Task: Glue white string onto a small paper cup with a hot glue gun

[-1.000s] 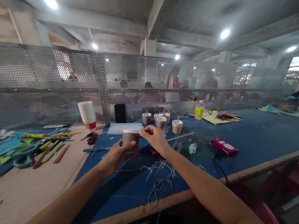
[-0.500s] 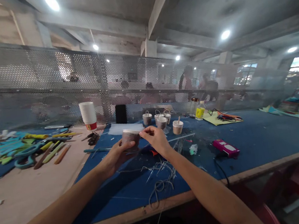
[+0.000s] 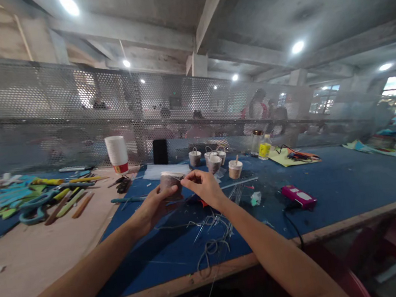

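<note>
My left hand (image 3: 154, 203) is wrapped round a small paper cup (image 3: 170, 180) with a white rim and a brownish-grey covering, held above the blue table mat. At the cup's right side, just under the rim, my right hand (image 3: 202, 185) pinches thumb and forefinger together. Whatever lies between those fingertips is too small to make out. Beneath the hands, a tangle of grey cord (image 3: 213, 248) and several thin clear sticks (image 3: 230, 213) lie on the mat. Behind the hands stand similar small cups with looped handles, among them a grey cup (image 3: 195, 157).
A stack of white paper cups (image 3: 117, 153) stands at the back left. Scissors (image 3: 37, 205) and coloured sticks lie left. A cup with a stick (image 3: 236, 168), a yellow-labelled bottle (image 3: 265, 148) and a magenta device with a cable (image 3: 299, 196) are right. A perforated screen (image 3: 161, 104) rises behind.
My right hand has shifted slightly left and down along the cup's side. The cup has turned a little in my left hand. Beyond the screen, a person has moved.
</note>
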Motion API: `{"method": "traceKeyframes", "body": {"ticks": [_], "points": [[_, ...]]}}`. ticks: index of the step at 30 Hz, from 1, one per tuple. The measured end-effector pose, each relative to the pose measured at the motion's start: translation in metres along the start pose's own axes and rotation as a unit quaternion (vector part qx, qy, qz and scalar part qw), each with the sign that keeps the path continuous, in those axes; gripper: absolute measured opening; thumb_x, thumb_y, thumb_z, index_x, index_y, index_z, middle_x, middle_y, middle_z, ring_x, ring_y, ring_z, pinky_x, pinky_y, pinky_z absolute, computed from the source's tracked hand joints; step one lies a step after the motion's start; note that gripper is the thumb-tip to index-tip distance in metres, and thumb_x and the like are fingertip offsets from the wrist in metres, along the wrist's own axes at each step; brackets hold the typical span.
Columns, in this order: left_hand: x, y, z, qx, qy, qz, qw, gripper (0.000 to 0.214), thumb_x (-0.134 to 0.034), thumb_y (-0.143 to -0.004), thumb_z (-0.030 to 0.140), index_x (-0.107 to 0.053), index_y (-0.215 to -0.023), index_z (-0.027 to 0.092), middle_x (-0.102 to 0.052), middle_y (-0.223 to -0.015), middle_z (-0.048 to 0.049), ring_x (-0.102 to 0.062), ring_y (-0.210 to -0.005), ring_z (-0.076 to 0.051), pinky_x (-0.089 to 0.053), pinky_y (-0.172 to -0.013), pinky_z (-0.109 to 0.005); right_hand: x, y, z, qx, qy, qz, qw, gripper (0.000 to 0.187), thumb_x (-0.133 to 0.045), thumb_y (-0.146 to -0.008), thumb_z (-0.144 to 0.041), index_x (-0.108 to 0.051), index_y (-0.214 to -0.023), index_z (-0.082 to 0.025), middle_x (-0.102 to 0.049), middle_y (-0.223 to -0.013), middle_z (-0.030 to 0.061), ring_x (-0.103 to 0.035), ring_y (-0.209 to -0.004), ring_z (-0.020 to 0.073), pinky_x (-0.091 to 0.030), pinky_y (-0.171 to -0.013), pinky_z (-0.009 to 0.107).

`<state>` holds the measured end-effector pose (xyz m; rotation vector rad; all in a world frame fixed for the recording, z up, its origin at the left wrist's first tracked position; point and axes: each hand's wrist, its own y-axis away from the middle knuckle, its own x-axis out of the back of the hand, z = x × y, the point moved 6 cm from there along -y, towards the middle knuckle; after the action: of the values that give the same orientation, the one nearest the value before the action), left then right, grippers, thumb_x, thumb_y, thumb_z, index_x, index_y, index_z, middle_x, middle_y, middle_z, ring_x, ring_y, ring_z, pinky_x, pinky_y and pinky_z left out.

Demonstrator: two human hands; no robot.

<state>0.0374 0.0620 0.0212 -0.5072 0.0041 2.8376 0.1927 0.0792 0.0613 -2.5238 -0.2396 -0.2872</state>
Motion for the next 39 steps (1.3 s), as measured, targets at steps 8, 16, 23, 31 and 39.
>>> {"method": "traceKeyframes", "body": {"ticks": [8,16,23,31,39], "points": [[0.009,-0.006,-0.004,0.002,0.022,-0.003,1.0,0.032,-0.079,-0.079,0.036,-0.073,-0.105,0.018,-0.077,-0.101,-0.0089,-0.069,-0.098,-0.023,-0.052,-0.084,-0.033,-0.006,0.006,-0.019,0.125,0.132,-0.037,0.983,0.017,-0.063,-0.091,-0.036,-0.075,-0.095,-0.025,-0.069,-0.095,0.0036,-0.064,-0.092,0.0186,-0.047,-0.088,0.03],[0.01,-0.001,0.008,-0.017,0.033,0.024,0.999,0.021,-0.075,-0.083,0.025,-0.071,-0.1,0.014,-0.076,-0.092,-0.0071,-0.071,-0.084,-0.018,-0.057,-0.075,-0.028,0.082,0.019,0.007,-0.048,0.402,0.049,0.913,0.019,-0.064,-0.089,-0.041,-0.069,-0.083,-0.023,-0.069,-0.08,0.0056,-0.063,-0.073,0.0216,-0.041,-0.071,0.032],[0.01,0.0,0.01,-0.029,0.037,0.034,0.998,0.019,-0.072,-0.084,0.02,-0.07,-0.102,0.015,-0.076,-0.092,-0.0077,-0.07,-0.082,-0.017,-0.06,-0.071,-0.027,0.085,0.047,0.057,-0.183,0.462,-0.141,0.856,0.054,-0.056,-0.085,-0.071,-0.068,-0.068,-0.021,-0.069,-0.07,0.007,-0.063,-0.068,0.0218,-0.036,-0.061,0.027],[0.017,-0.002,0.013,-0.034,0.043,0.052,0.997,0.022,-0.074,-0.082,0.017,-0.07,-0.102,0.012,-0.075,-0.092,-0.0087,-0.07,-0.08,-0.018,-0.059,-0.071,-0.028,0.065,0.036,0.064,-0.21,0.475,-0.197,0.831,0.052,-0.056,-0.087,-0.061,-0.063,-0.057,-0.019,-0.055,-0.055,0.0007,-0.052,-0.057,0.0143,-0.029,-0.054,0.025],[0.024,-0.006,0.014,-0.051,0.053,0.057,0.996,0.013,-0.072,-0.083,0.018,-0.071,-0.096,0.015,-0.074,-0.087,-0.0063,-0.07,-0.076,-0.016,-0.059,-0.068,-0.026,0.081,0.036,0.076,-0.219,0.311,-0.123,0.917,0.047,-0.067,-0.08,-0.046,-0.05,-0.045,-0.018,-0.033,-0.042,-0.007,-0.034,-0.045,0.0078,-0.019,-0.047,0.024]]}}
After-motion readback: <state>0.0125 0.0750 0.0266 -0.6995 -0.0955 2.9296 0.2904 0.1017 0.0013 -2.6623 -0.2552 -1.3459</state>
